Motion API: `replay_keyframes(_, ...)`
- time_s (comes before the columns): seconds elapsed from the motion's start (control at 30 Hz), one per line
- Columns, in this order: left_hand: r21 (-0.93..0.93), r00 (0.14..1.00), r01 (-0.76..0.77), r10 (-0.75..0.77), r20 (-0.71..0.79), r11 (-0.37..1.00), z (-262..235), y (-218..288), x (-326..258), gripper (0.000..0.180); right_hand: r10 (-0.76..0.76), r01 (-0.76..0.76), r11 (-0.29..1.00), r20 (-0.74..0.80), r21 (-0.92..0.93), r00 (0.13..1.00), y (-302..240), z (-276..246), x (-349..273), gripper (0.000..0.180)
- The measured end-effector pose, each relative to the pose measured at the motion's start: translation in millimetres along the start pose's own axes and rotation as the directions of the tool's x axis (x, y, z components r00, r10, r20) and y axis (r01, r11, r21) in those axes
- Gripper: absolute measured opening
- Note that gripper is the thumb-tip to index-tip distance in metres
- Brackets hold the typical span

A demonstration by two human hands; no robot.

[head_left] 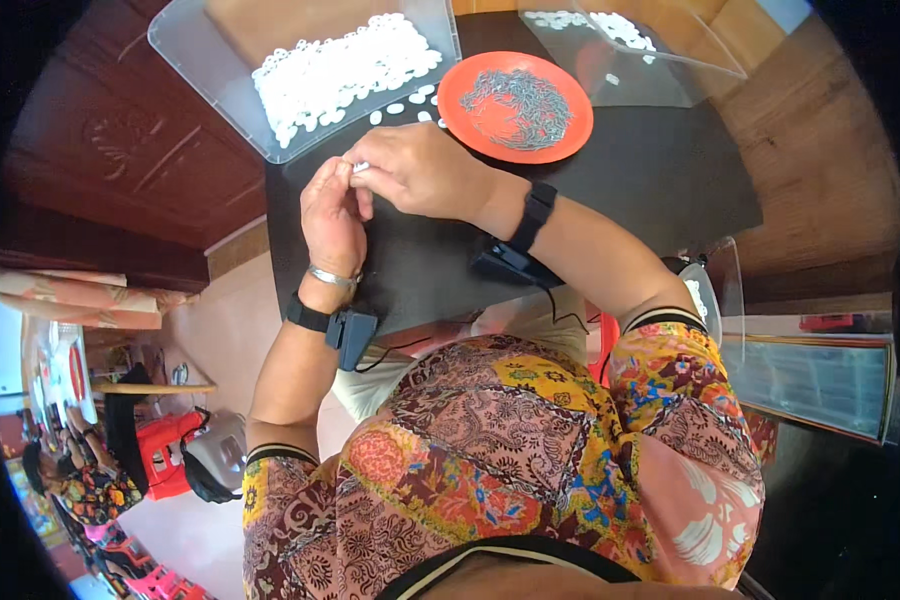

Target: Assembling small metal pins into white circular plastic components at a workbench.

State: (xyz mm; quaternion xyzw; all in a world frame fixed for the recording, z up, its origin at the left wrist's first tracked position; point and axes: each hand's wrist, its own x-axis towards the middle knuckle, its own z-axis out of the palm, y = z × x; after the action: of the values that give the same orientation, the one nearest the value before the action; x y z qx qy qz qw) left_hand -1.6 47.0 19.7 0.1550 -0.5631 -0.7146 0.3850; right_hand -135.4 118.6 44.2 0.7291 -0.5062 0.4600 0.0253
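Note:
My left hand [332, 222] and my right hand [420, 168] meet over the dark table, fingertips pinched together. Between them a small white plastic piece [360, 168] shows, mostly covered by the fingers. Whether a metal pin is also in the pinch cannot be made out. Just beyond the hands stands a clear plastic bin [210, 85] with a heap of small white oval pieces [345, 75]. To the right of it, an orange plate [455, 95] bears a pile of thin grey metal pins [520, 105].
Several loose white pieces [395, 108] lie between the bin and the plate. Another clear container [670, 85] with white pieces is at the far right. The dark tabletop [650, 175] reaches close to my body. A red carved wooden panel [120, 130] stands at the left.

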Motion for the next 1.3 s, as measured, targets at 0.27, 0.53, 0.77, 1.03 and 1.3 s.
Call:
replay_keyframes(0.27,-0.026,0.997,-0.077,0.076,-0.026,0.997,-1.9,-1.2,6.3,0.024,-0.075,0.076,0.997,-0.035,0.019,0.997,0.1,-3.6,5.6,0.019)
replay_keyframes(0.53,0.111,0.997,-0.075,0.073,0.028,0.991,-12.0,9.3,9.6,0.023,-0.104,0.101,0.978,-0.005,-0.183,0.995,-1.5,-5.4,9.2,0.019)
replay_keyframes(0.77,0.076,0.998,-0.042,0.038,0.059,0.996,-10.4,11.0,10.3,0.023,-0.073,0.075,0.973,0.021,-0.220,0.997,-2.1,-4.0,7.9,0.020)
replay_keyframes(1.03,-0.028,0.999,0.038,-0.037,0.038,0.999,-5.7,3.3,9.1,0.023,-0.079,0.074,0.974,-0.018,-0.213,0.997,2.0,-7.3,3.2,0.023)
replay_keyframes(1.3,0.072,0.980,0.143,-0.152,0.129,0.987,-11.2,6.1,13.8,0.024,0.123,-0.123,0.991,0.011,0.052,0.992,0.8,-8.0,0.5,0.025)
